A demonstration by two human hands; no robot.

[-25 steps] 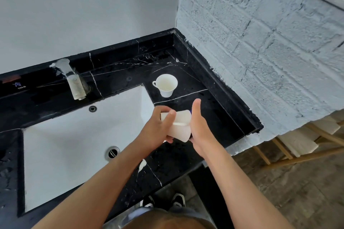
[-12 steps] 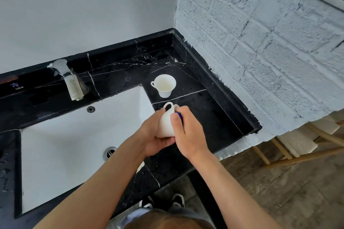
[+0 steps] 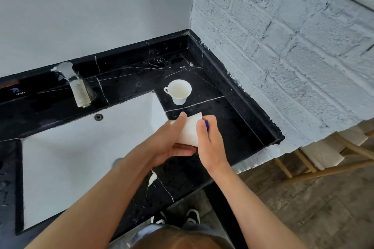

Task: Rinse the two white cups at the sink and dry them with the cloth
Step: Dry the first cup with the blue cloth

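Turned since half a second ago: held cup [image 3: 189, 131] now on its side, handle no longer showing, where before the handle loop stood up at the top; camera also dipped a little. Reads as rotating the cup under the cloth, so drying of this one judged under way, not finished. Relative to the sink [image 3: 60, 168]: held cup just past the basin's right edge, above the black counter [image 3: 238, 127], not resting on it. Beyond that, off the basin's far right corner, second cup [image 3: 179, 91] upright on the counter, handle to the left, inside pale and bare; wet or dry impossible to tell. Left hand [image 3: 168, 143] wrapped round the held cup, thumb over the top, fingers curled beneath. Right hand [image 3: 210, 145] closed against the cup's right end, fingers bent, pinching a cloth [image 3: 206, 125] of which only a small blue scrap peeps out. Held cup plain white, glossy, tapering toward the foot; no drops visible at this size.
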